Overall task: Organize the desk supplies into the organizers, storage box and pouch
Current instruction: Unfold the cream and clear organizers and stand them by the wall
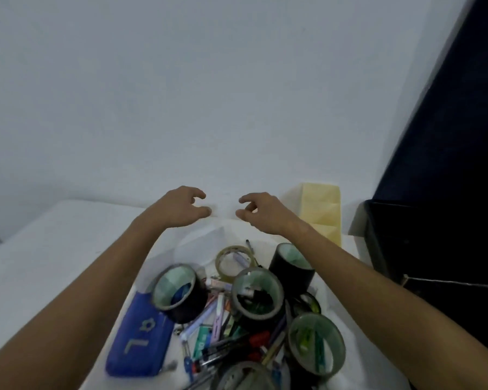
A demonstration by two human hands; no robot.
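— On the left of the heap?
— One blue pouch [140, 337], then four black tape rolls [258, 295] (plus one clear roll [234, 261]) over pens.
— Hands?
— Left hand [181, 208] and right hand [261, 211] apart, fingers loosely curled, holding nothing; one yellow organizer [320, 211] far right.

From my feed, the upper two thirds of the frame is a plain pale wall [181, 94], unmarked. Below it, at lower left, I see the white table [54, 235], its far edge meeting the wall. Down the right side runs a dark navy panel [448, 122], slanting from the upper right corner toward the middle right. Beneath it sits a black piece of furniture [434, 249] at the right edge, just beside the table; I cannot tell what kind. A thin pale cord [448, 282] crosses its dark face.
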